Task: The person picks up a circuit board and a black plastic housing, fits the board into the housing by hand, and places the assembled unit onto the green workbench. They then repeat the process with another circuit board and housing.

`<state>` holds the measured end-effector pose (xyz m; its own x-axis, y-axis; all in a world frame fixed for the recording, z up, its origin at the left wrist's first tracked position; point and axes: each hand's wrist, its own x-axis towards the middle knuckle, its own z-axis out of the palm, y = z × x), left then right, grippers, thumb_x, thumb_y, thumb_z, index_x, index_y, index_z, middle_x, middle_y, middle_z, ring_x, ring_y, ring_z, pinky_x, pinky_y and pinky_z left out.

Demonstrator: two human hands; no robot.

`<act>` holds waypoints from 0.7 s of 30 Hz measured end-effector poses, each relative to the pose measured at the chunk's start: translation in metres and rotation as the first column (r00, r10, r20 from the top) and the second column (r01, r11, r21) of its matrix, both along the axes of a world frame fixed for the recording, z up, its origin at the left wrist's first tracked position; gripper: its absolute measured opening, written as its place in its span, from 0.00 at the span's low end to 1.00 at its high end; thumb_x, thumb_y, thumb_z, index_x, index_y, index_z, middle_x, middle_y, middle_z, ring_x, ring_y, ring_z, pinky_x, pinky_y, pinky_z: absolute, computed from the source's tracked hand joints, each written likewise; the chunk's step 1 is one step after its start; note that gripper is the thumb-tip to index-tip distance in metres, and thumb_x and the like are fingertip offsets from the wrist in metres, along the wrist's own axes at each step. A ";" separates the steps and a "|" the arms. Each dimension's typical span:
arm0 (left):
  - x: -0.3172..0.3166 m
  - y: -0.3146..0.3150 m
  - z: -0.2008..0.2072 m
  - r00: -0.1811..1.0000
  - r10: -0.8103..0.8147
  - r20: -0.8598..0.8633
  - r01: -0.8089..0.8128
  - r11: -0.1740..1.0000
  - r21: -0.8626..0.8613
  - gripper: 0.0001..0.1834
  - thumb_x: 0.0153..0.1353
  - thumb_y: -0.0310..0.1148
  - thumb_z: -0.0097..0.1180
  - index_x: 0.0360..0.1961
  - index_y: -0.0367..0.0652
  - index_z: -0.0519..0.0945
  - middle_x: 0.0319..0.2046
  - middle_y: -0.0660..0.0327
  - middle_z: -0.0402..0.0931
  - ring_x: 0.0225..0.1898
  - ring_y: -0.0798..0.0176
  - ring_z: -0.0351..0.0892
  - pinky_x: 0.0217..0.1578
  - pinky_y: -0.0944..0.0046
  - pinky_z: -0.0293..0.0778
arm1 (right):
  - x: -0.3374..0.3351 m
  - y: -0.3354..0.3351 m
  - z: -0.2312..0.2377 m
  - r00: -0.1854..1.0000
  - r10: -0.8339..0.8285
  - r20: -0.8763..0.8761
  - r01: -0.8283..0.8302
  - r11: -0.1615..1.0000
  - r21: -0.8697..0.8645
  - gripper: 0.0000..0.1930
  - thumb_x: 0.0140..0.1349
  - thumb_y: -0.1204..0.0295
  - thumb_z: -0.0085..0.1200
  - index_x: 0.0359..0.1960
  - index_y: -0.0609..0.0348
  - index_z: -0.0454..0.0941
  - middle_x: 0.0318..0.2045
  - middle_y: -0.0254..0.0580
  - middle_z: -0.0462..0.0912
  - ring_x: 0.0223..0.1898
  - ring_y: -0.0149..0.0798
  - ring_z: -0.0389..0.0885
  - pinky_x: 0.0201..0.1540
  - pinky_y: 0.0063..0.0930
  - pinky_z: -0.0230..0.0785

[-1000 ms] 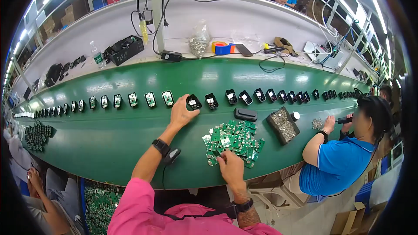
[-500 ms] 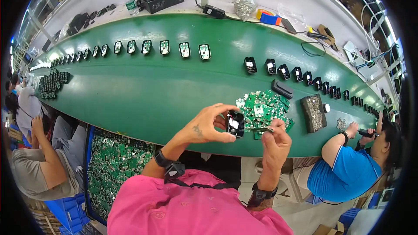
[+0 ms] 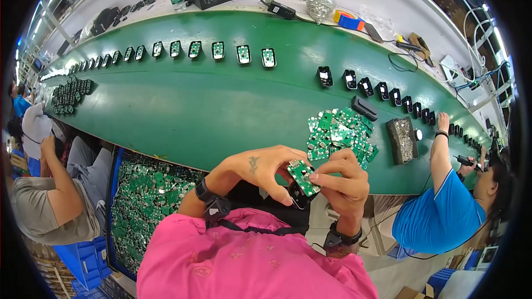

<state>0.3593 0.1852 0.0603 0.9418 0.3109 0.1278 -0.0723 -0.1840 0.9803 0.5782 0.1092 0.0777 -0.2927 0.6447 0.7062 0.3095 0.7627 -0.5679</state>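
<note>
Close to my chest, my left hand [image 3: 266,169] grips a small black plastic housing [image 3: 296,196] from below. My right hand [image 3: 341,180] pinches a small green circuit board [image 3: 303,176] and holds it against the top of that housing. Both hands are at the near edge of the green conveyor belt [image 3: 194,105]. Just beyond them on the belt lies a heap of several loose green circuit boards [image 3: 341,133].
A row of black housings, some with boards in them [image 3: 244,53], runs along the belt. A black tray of small parts [image 3: 402,139] sits right of the heap. A blue bin of green boards [image 3: 144,199] is at my left. People sit on both sides.
My left hand came back from the row on the belt with a black housing. My right hand took a board from the heap. Both hands have drawn in nearer to my chest.
</note>
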 end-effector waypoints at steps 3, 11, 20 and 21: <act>-0.003 0.000 -0.003 0.997 0.003 -0.073 0.001 0.999 0.055 0.37 0.44 0.35 0.75 0.55 0.32 0.74 0.48 0.59 0.73 0.42 0.64 0.79 0.44 0.62 0.80 | 0.003 -0.004 0.001 1.000 0.009 0.021 -0.009 0.999 -0.032 0.21 0.33 0.85 0.61 0.35 0.53 0.88 0.31 0.34 0.82 0.33 0.38 0.73 0.37 0.30 0.64; 0.003 -0.017 0.002 0.994 0.048 0.101 0.023 0.798 -0.602 0.47 0.48 0.15 0.64 0.70 0.42 0.59 0.51 0.55 0.71 0.40 0.66 0.79 0.37 0.67 0.81 | 0.010 -0.015 -0.001 0.999 0.045 -0.001 -0.044 0.987 -0.154 0.21 0.40 0.83 0.66 0.39 0.48 0.89 0.35 0.33 0.79 0.36 0.38 0.74 0.38 0.31 0.67; -0.002 -0.032 0.008 0.985 0.149 -0.082 -0.169 0.806 -0.567 0.35 0.62 0.29 0.57 0.71 0.50 0.60 0.37 0.59 0.77 0.34 0.69 0.78 0.32 0.69 0.78 | 0.006 -0.022 -0.012 0.989 -0.126 0.076 0.137 0.978 -0.160 0.24 0.45 0.87 0.62 0.44 0.50 0.88 0.37 0.37 0.78 0.34 0.37 0.76 0.34 0.27 0.69; 0.001 -0.037 0.008 0.967 0.246 -0.065 -0.241 0.801 -0.549 0.36 0.62 0.29 0.57 0.71 0.47 0.59 0.36 0.59 0.77 0.31 0.68 0.79 0.31 0.68 0.78 | 0.003 -0.024 -0.014 0.986 -0.148 0.071 0.159 0.966 -0.206 0.24 0.46 0.88 0.59 0.47 0.52 0.86 0.36 0.39 0.79 0.32 0.38 0.77 0.35 0.27 0.69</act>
<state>0.3600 0.1485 0.0683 0.8253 0.5506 -0.1256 -0.1067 0.3705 0.9227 0.5807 0.0850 0.0642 -0.2126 0.8170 0.5360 0.4483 0.5689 -0.6894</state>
